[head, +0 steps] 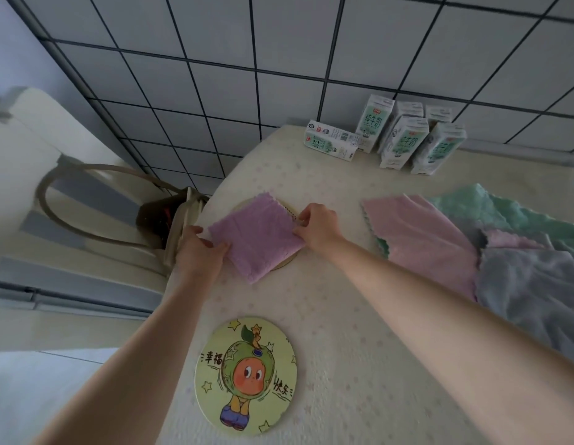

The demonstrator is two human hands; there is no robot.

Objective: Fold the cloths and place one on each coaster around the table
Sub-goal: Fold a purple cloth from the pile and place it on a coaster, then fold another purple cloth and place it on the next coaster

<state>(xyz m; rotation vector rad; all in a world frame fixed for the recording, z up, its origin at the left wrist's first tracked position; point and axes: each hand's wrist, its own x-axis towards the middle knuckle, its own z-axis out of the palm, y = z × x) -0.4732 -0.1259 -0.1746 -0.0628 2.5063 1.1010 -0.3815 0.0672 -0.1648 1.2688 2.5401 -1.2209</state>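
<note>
Starting nearest: round pale-green coaster with a cartoon fruit figure (246,375) lies bare on the cream speckled tablecloth (343,332), no cloth on it yet; further out, folded fluffy purple square cloth (258,239) sits on a second round coaster (284,264), mostly hidden, only rim slivers showing; left hand (199,248) pinches the cloth's near-left corner, right hand (317,224) pinches its right edge, both closed on the fabric, looks like final straightening; to the right, unfolded pile: flat pink cloth (423,239), grey cloth (532,284), mint-green cloth (503,210), overlapping; at far edge, white-and-green milk cartons (404,136), one lying down; judgement: one coaster about done, near one plus any out of view left, pile unfolded.
</note>
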